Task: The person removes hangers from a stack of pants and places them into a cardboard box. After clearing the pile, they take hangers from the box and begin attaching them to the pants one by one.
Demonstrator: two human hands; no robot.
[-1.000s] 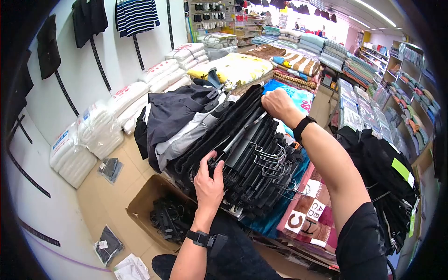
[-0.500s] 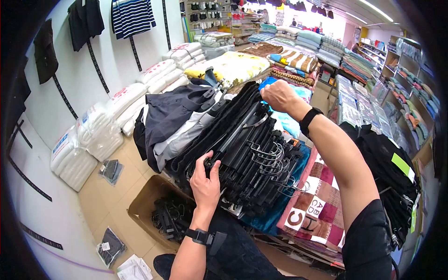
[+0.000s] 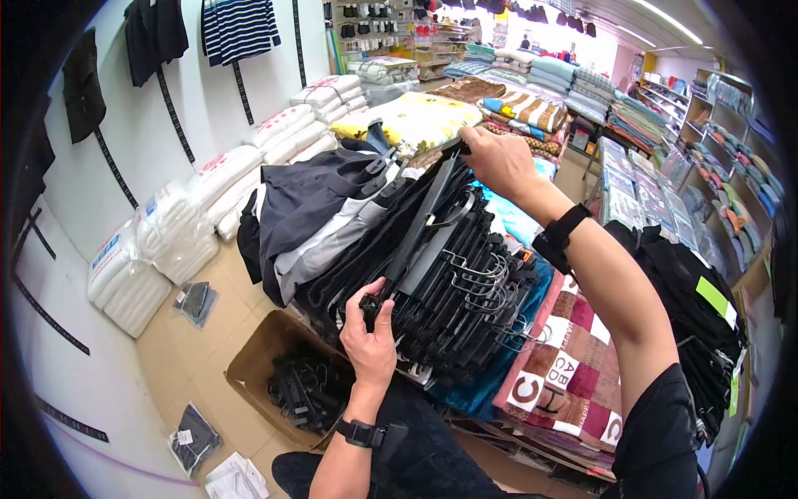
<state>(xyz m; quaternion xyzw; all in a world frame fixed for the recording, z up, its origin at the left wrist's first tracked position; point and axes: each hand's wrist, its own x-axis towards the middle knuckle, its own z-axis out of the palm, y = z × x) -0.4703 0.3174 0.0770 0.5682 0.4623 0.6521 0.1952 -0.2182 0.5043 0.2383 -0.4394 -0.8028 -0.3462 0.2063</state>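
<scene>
Between my two hands runs a black clip hanger (image 3: 420,224), slanting across a pile of dark garments and hangers. My left hand (image 3: 368,341) pinches its near end between thumb and fingers. At the far end my right hand (image 3: 501,164) is closed on the hanger, its fingertips partly hidden behind the hand. Directly under the hanger, to the right, lies a thick stack of black hangers (image 3: 461,312) with metal hooks. Left of it are folded black trousers (image 3: 345,258), then grey and dark garments (image 3: 316,195) on clip hangers.
A cardboard box (image 3: 249,358) on the floor holds loose black hangers (image 3: 303,391). Patterned blankets (image 3: 561,366) lie at the right, beside black clothes (image 3: 677,308). Wrapped white bundles (image 3: 154,249) line the left wall. Bagged garments (image 3: 197,437) are on the floor.
The hanger has lifted a little from the stack and shows more plainly between my hands. My right hand has shifted slightly up and left, turning at the wrist; my left hand has barely moved.
</scene>
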